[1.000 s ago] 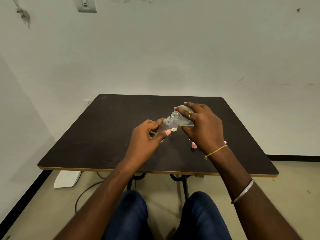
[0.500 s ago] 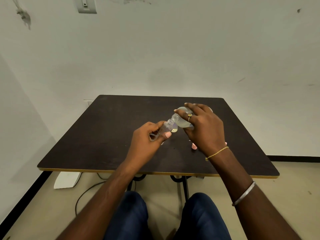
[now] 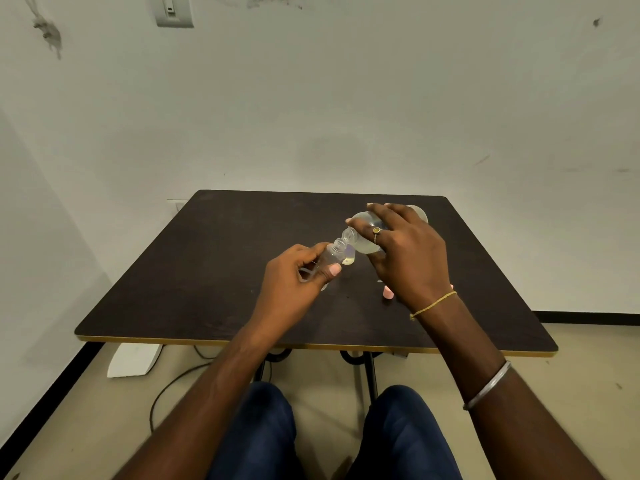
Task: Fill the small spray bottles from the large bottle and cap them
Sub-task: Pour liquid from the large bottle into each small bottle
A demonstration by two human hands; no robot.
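Note:
My left hand [image 3: 294, 282] grips a small clear spray bottle [image 3: 331, 256], uncapped and tilted with its neck pointing up and right. My right hand [image 3: 405, 258] holds the large clear bottle [image 3: 363, 237] tipped over, base toward the far right, its open mouth touching the small bottle's neck. Pale yellowish liquid shows in the large bottle's lower side. A small pink cap [image 3: 388, 292] lies on the table just under my right wrist, partly hidden by it.
Both hands work above the middle of a dark brown square table [image 3: 207, 271]. Its gold-edged front rim runs above my knees. A white wall stands behind, with a white object and a cable on the floor at the left.
My right hand has tipped the large bottle further, raising its base. The mouths of the two bottles have come together. My left hand has stayed nearly in place.

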